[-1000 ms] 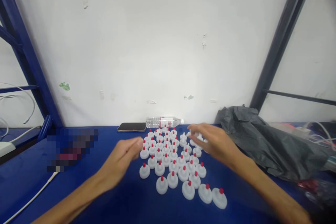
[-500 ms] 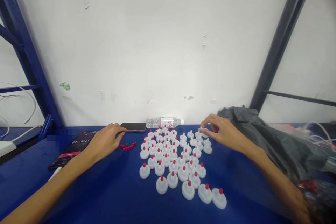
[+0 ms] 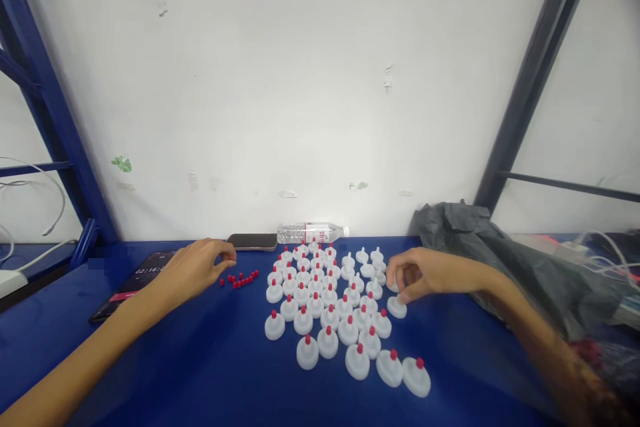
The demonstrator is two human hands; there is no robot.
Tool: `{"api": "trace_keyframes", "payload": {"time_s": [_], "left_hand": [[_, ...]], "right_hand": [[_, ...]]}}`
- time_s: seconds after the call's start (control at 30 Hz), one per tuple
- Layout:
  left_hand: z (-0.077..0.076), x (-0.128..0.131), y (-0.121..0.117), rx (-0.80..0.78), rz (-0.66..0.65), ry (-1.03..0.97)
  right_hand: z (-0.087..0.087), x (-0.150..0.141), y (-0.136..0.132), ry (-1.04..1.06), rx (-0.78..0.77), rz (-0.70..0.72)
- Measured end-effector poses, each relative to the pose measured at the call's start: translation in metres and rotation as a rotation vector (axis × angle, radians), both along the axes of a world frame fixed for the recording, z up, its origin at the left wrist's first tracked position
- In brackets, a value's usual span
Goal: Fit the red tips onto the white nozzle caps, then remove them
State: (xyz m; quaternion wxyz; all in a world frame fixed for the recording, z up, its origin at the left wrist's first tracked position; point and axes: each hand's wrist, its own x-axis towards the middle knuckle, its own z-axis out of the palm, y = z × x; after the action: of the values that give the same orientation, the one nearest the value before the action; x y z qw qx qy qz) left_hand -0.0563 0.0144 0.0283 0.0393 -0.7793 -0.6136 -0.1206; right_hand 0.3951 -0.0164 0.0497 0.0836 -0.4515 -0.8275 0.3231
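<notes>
My left hand (image 3: 197,270) hovers over the blue table just left of a small row of red tip caps (image 3: 245,279). Its thumb and fingertips come together, and whatever they may hold is hidden. Across the table, my right hand (image 3: 413,275) has its thumb and fingers closed at the top of a white nozzle lid (image 3: 397,307), at the right side of the group. Most white lids with red tips (image 3: 349,330) stand upright in the middle. Several lids with bare white nozzles (image 3: 362,255) are at the back right of the group, beside my right fingers.
A clear water bottle (image 3: 313,233) lies along the wall, with a dark phone (image 3: 253,241) beside it. Another phone showing a timer (image 3: 135,283) is partly under my left forearm. Dark plastic sheeting (image 3: 460,233) and cables are to the right; blue frame posts (image 3: 55,93) rise at left.
My right hand has come nearer from the back of the bare-nozzle lids, down to one at their right front. My left hand has shifted slightly left, away from the dark phone.
</notes>
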Motion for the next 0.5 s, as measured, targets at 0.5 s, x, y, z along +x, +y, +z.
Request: {"api": "trace_keyframes", "payload": {"time_s": [0.5], "left_hand": [[-0.014,-0.003,0.001,-0.183,-0.104,0.013]], "right_hand": [[0.002,-0.020,-0.023,-0.048,-0.423,0.250]]}}
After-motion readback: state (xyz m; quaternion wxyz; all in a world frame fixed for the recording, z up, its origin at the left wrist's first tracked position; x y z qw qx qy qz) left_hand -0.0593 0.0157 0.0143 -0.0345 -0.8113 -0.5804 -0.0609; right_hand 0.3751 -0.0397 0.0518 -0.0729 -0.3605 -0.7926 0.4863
